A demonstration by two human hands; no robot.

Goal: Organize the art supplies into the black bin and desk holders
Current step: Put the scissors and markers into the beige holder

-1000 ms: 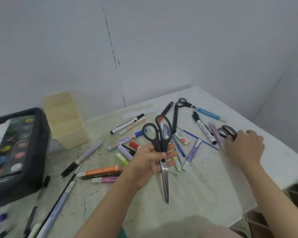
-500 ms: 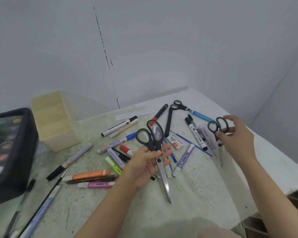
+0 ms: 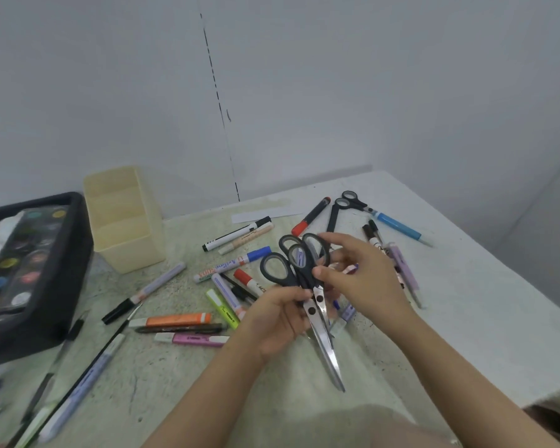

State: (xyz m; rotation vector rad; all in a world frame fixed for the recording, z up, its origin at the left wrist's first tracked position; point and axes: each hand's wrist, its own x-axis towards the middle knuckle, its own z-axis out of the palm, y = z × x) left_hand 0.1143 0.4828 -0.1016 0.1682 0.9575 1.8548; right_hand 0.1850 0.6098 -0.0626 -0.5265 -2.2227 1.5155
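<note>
My left hand [image 3: 277, 323] grips large black-handled scissors [image 3: 328, 354] near the pivot, blades pointing down toward me. Beside it, my right hand [image 3: 362, 279] pinches a smaller pair of black scissors [image 3: 316, 250] by the handles and holds it against the large pair, so the handle loops overlap. The black bin [image 3: 75, 253] stands at the left edge with a paint palette [image 3: 10, 263] in it. A cream desk holder [image 3: 133, 250] stands next to the bin.
Several markers, highlighters and pens lie scattered on the table, among them an orange highlighter [image 3: 175, 319] and a blue-capped marker [image 3: 233, 263]. A third pair of black scissors [image 3: 340, 205] lies at the back right near a blue pen [image 3: 398, 226]. Brushes lie at the front left.
My right hand lifted the smaller scissors off the right side of the table and carried them left against the large scissors. My left hand kept its grip.
</note>
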